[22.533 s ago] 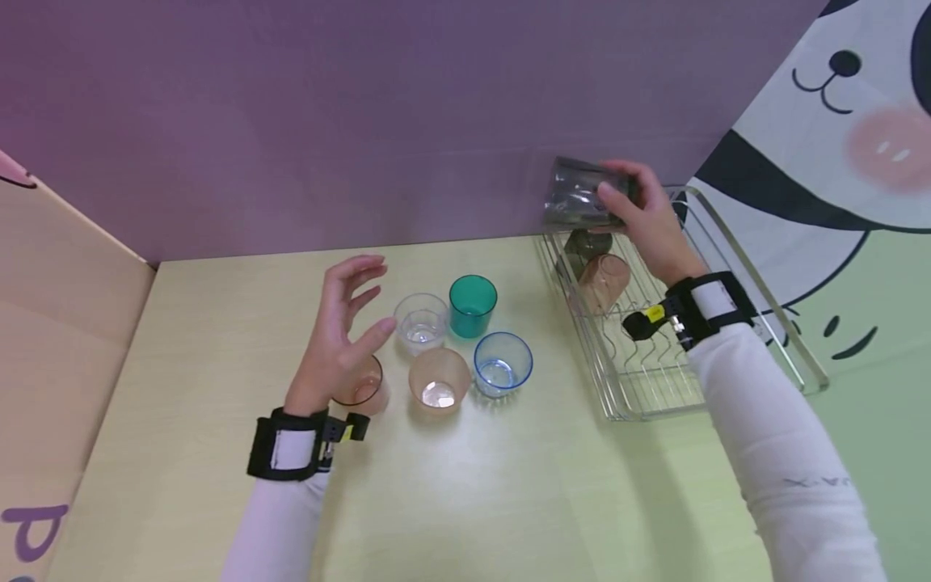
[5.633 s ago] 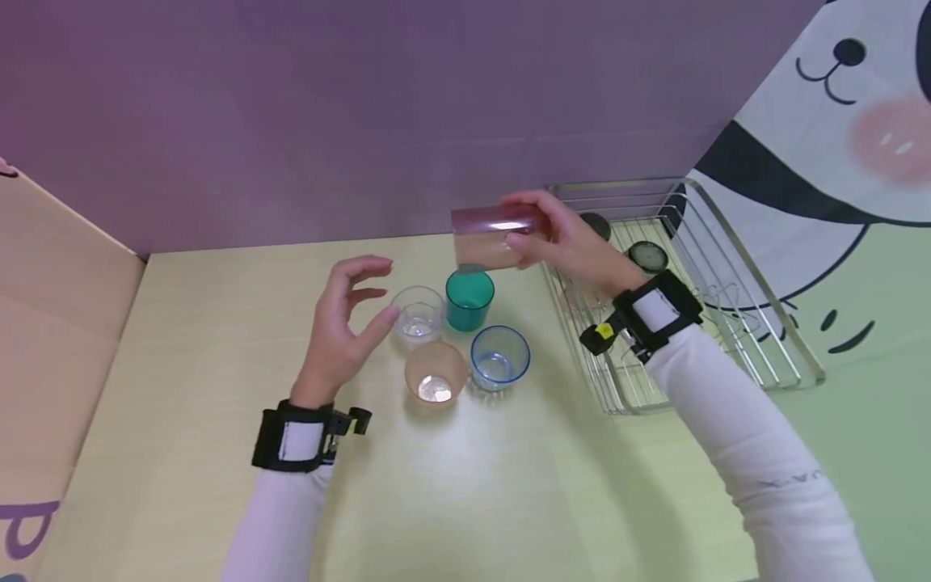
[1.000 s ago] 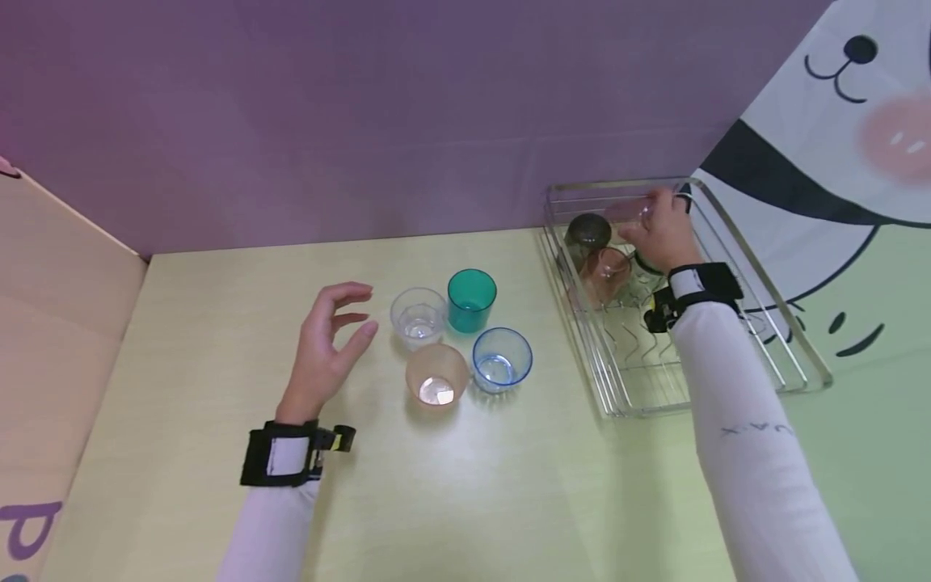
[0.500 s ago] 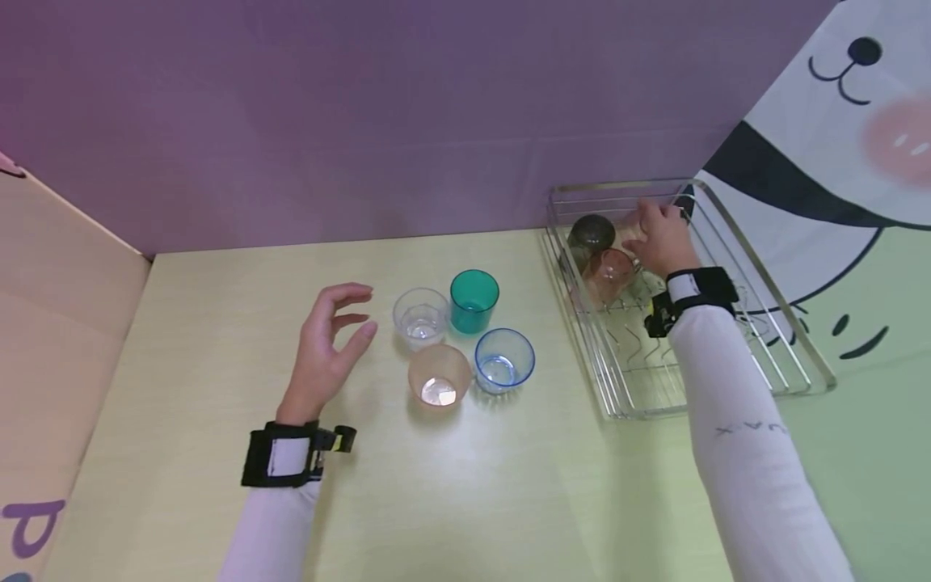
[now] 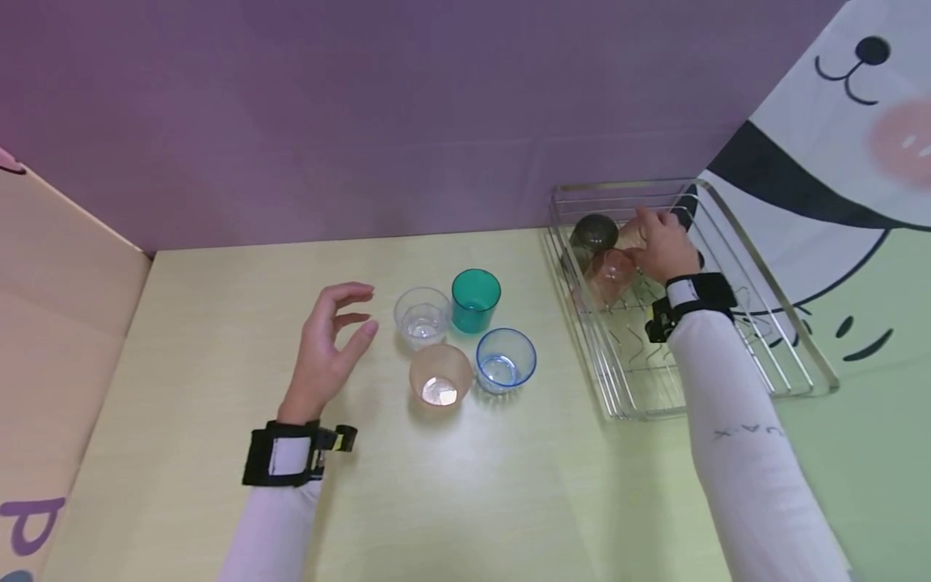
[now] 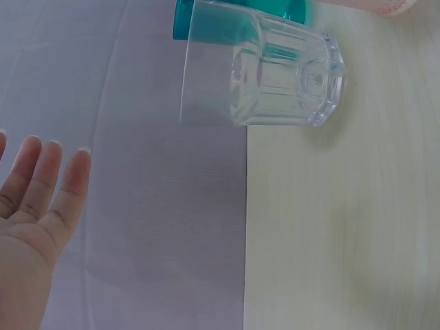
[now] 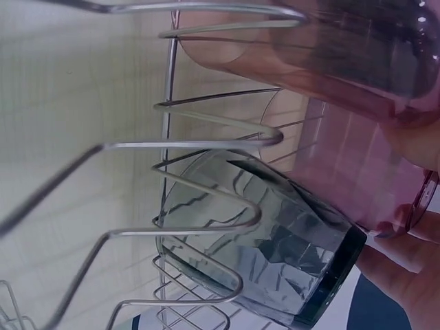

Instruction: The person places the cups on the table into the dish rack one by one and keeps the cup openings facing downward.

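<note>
"Head view, on my feed: biggest worry?"

"The wire rack (image 5: 600, 356): I judge its wavy wires could tip the pink glass (image 7: 350, 165), which the right hand (image 5: 665, 246) grips inside it."

"Next?"

"A careless release nudging the nearby grey glass (image 7: 254, 240). Smallest: the left hand (image 5: 326, 349), fingers loosely apart, brushing the clear glass (image 5: 422, 319)."

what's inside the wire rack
Dark glass, pink glass, grey glass, and another pink glass in the right grip. In the head view, the grip mostly hides the grey glass.
</note>
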`<move>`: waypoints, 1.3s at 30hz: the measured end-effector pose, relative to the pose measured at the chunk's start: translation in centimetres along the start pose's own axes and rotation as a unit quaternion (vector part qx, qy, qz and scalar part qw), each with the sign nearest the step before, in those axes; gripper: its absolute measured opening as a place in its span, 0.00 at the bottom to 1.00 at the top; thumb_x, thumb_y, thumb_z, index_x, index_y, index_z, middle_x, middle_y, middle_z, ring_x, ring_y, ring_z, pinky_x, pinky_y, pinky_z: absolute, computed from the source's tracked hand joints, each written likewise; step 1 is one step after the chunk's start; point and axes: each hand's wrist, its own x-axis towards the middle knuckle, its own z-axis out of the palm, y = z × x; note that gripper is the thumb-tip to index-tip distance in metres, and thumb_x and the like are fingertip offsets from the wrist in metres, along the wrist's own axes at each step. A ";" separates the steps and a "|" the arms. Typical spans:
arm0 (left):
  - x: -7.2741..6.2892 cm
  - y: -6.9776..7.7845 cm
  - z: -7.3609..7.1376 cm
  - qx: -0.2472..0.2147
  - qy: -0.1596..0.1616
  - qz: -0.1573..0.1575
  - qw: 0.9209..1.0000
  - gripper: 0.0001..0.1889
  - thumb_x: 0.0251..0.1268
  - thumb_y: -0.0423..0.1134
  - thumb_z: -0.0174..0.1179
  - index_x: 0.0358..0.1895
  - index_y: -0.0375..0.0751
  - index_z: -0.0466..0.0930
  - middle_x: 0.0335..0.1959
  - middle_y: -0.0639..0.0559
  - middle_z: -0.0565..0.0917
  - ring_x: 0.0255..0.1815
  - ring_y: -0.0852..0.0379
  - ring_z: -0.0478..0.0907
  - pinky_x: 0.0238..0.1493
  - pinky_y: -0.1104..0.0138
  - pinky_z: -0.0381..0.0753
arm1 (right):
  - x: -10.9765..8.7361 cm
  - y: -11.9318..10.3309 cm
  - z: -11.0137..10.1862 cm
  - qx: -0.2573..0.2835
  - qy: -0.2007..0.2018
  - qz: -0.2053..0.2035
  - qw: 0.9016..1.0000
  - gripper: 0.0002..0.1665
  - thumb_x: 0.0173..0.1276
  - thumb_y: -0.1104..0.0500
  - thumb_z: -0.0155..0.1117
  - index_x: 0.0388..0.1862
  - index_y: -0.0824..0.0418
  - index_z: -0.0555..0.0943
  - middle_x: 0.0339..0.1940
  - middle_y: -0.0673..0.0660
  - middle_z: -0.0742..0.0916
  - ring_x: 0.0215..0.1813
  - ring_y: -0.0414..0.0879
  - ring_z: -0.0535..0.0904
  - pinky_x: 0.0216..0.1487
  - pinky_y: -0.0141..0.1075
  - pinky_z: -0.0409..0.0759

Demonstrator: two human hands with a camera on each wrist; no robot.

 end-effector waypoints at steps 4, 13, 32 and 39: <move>0.0 -0.1 0.0 0.002 0.001 0.000 1.000 0.25 0.64 0.28 0.59 0.64 0.32 0.67 0.62 0.41 0.74 0.62 0.61 0.72 0.58 0.74 0.78 | 0.0 0.1 0.1 -0.009 -0.007 0.008 1.000 0.44 0.67 0.59 0.63 0.77 0.66 0.55 0.72 0.79 0.63 0.69 0.76 0.61 0.62 0.71 0.67; 0.0 -0.2 0.1 -0.005 0.002 -0.001 1.000 0.25 0.64 0.28 0.59 0.64 0.31 0.67 0.62 0.41 0.74 0.62 0.60 0.72 0.58 0.74 0.77 | 0.0 0.4 0.1 -0.020 -0.030 0.015 0.999 0.44 0.69 0.59 0.61 0.78 0.66 0.52 0.73 0.77 0.61 0.71 0.75 0.59 0.67 0.68 0.65; 0.0 -0.1 0.0 0.016 -0.005 -0.019 1.000 0.24 0.67 0.30 0.58 0.65 0.31 0.66 0.63 0.41 0.74 0.62 0.62 0.71 0.57 0.77 0.76 | 0.0 1.7 0.0 -0.025 -0.078 -0.032 0.996 0.47 0.71 0.61 0.54 0.81 0.59 0.42 0.76 0.81 0.47 0.71 0.83 0.51 0.65 0.77 0.55; 0.0 -0.3 0.0 0.015 -0.009 -0.023 1.000 0.24 0.67 0.30 0.58 0.65 0.32 0.67 0.63 0.42 0.74 0.62 0.61 0.71 0.57 0.77 0.76 | 0.1 1.9 0.2 -0.032 -0.081 -0.034 0.996 0.46 0.70 0.63 0.54 0.81 0.59 0.43 0.76 0.81 0.47 0.70 0.85 0.50 0.65 0.77 0.56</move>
